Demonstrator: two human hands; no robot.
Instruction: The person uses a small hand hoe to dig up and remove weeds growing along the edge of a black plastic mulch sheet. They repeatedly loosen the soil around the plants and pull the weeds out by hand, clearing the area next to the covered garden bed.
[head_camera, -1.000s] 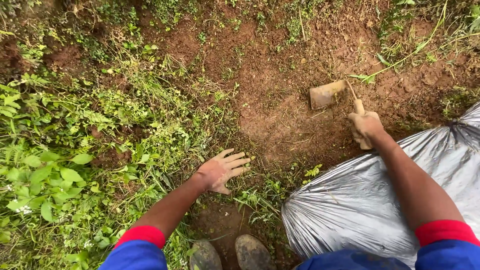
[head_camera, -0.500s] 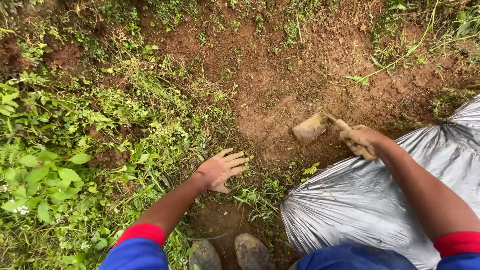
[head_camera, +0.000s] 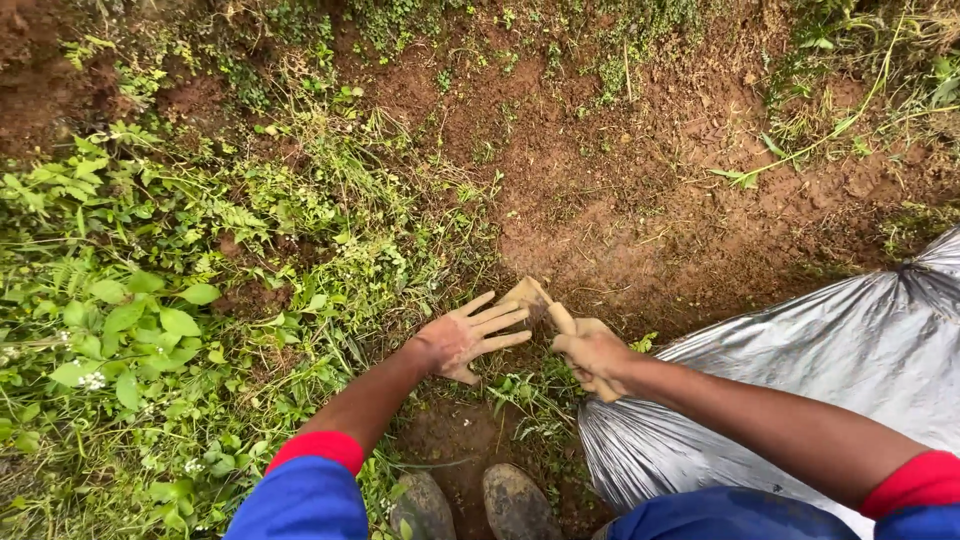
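My right hand (head_camera: 594, 356) is closed around the wooden handle of a small muddy hoe (head_camera: 529, 296), whose blade sits on the soil just beyond my left fingertips. My left hand (head_camera: 468, 336) lies flat with fingers spread on the ground by low weeds (head_camera: 520, 390), holding nothing. Both hands are coated in mud. The blade's lower edge is partly hidden behind my left fingers.
A grey plastic sack (head_camera: 800, 390) lies at my right, under my right arm. Bare red-brown soil (head_camera: 620, 170) fills the upper middle. Dense green weeds (head_camera: 150, 320) cover the left. My two muddy shoes (head_camera: 480, 505) show at the bottom.
My right hand has pulled the hoe toward me and to the left, from the bare soil down to beside my left hand. The left hand has stayed planted.
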